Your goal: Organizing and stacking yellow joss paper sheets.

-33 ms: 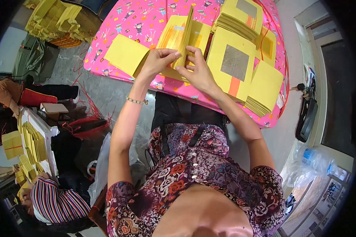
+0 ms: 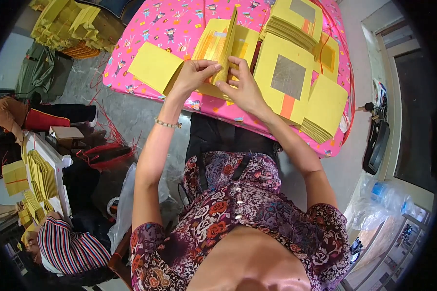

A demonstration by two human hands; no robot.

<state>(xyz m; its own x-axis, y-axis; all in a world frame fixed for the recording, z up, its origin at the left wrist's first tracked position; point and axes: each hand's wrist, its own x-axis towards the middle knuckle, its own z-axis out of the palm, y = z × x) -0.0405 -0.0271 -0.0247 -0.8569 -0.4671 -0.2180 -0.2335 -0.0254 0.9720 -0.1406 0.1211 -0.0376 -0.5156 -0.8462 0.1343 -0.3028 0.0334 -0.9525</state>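
A thin bundle of yellow joss paper [image 2: 231,41] stands on edge over a flat yellow pile near the front of the pink table. My left hand [image 2: 194,76] pinches its near edge between thumb and fingers. On its right face rest the bent fingers of my right hand [image 2: 245,89], the thumb at the near lower edge. Below and left of the bundle, the pile [image 2: 206,43] shows orange and gold patches. A plain folded yellow sheet [image 2: 155,67] lies beside my left wrist. Right of my right hand sits a thick stack [image 2: 267,85] with a silver square and an orange strip.
More yellow stacks [image 2: 325,107] cover the right side of the pink patterned table [image 2: 126,53]. Red straps [image 2: 347,97] trail down its right edge. At left, a person in a striped top [image 2: 73,247] sits by a white table with yellow paper. Red strips [image 2: 104,153] litter the floor.
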